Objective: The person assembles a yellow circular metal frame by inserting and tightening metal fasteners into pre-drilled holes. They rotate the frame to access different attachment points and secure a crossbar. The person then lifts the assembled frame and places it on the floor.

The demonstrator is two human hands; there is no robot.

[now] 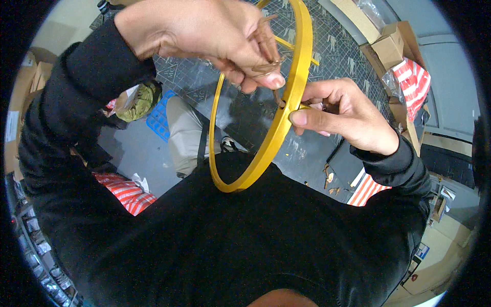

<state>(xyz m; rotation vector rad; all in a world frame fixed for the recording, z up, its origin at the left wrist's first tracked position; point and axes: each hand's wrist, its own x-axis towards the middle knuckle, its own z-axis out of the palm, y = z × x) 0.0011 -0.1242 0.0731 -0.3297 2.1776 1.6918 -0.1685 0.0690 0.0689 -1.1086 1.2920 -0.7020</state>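
Hands held a yellow hoop (266, 138) close in front of a person's chest, above a dark cutting mat (327, 56) printed with a pale grid. The hoop was a thin flat band, glossy golden yellow, seen at a slant so it read as a tall narrow oval; its lower curve hung just over the person's black top, and its upper curve ran past the top of the view. A slim yellow stick (296, 50) crossed inside the upper part of the hoop.

The left hand (215, 36) came in from the upper left in a black sleeve, its fingers pinched together on a small brownish piece (270, 66) just beside the inner face of the band. What that piece was could not be told. The right hand (342, 115) came from the right, thumb and fingers clamped on the hoop's right side, the thumb pressed flat against the outer face.

Open cardboard boxes (391, 46) stood beyond the mat's right edge, with a red-and-white striped bag (415, 84) just beside them; what lay inside the boxes could not be seen. A blue crate (159, 120) sat on the grey floor past the mat's left edge, near an olive green bundle (139, 101). More red-and-white striped cloth (125, 192) lay lower left.
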